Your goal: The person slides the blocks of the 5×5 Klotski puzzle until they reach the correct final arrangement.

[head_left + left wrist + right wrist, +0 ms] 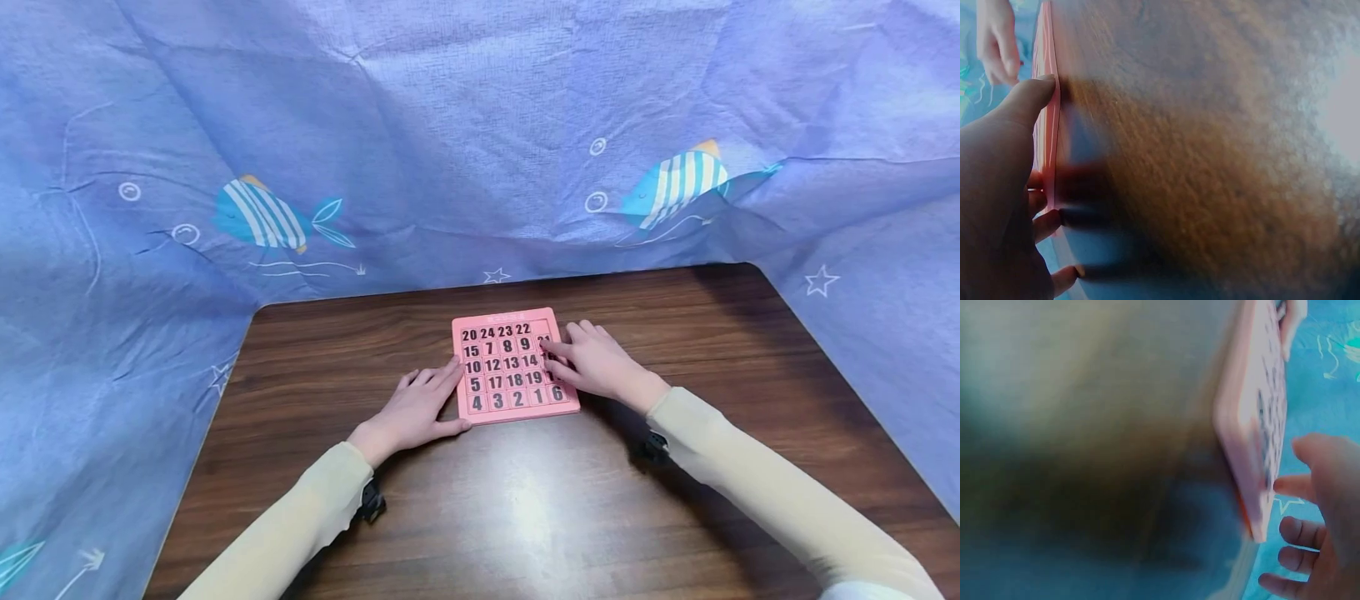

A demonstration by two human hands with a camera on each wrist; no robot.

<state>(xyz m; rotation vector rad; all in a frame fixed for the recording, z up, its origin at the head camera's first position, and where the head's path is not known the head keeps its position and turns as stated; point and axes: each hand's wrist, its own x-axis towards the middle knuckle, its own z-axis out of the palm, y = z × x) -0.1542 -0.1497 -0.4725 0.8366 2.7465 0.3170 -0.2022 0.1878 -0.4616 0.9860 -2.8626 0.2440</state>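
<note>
A pink sliding number puzzle [512, 364] lies flat on the table, its tiles printed with black numbers. In the head view its top row reads 20, 24, 23, 22, with a gap at the right end. My left hand [412, 410] rests against the puzzle's left side, thumb at the near left corner and fingers stretched along the edge. Over the right column is my right hand [600, 364]; its fingertips touch or hover just above the tiles there and hide some numbers. The right wrist view shows the right fingers [1297, 531] loosely bent beside the puzzle's edge.
The dark wood-grain table [315, 367] has rounded far corners. Behind and around it hangs a blue cloth [465, 150] printed with striped fish and stars. A black wrist device [371, 501] sits under the left cuff, another device [654, 447] under the right.
</note>
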